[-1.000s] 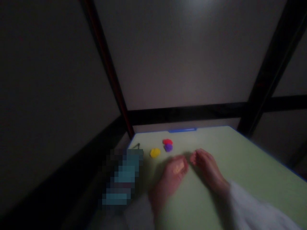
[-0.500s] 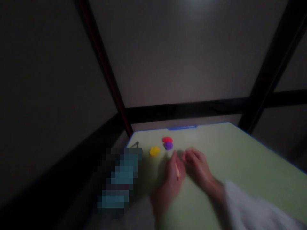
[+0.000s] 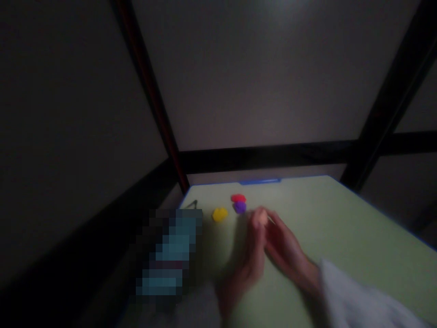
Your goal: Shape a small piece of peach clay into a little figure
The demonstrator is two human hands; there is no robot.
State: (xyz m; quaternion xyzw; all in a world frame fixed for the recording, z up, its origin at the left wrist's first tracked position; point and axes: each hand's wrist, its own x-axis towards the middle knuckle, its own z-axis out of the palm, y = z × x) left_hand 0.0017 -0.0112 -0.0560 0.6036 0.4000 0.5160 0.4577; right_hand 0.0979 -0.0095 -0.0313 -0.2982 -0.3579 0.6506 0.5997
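A small peach-coloured lump that looks like modelling clay (image 3: 262,217) is pinched between the fingertips of both my hands, above the pale green table. My left hand (image 3: 255,255) is closed on it from the left. My right hand (image 3: 286,243) meets it from the right, fingers curved and thumb side touching. Part of the lump is hidden by the fingers. Just beyond the fingertips lies a purple lump (image 3: 240,207), touching a red lump (image 3: 238,198) behind it. A yellow lump (image 3: 220,214) rests further left, apart from them.
The pale green table top (image 3: 341,228) has a blue rim and a blue strip (image 3: 261,181) along its far edge. A pixelated patch (image 3: 170,255) covers the left side of the table. A thin dark object (image 3: 194,203) shows above it. A grey wall stands behind.
My hands have come together at the fingertips. The peach-coloured piece, earlier a thin strip lying in my left palm, now shows as a lump between the fingertips.
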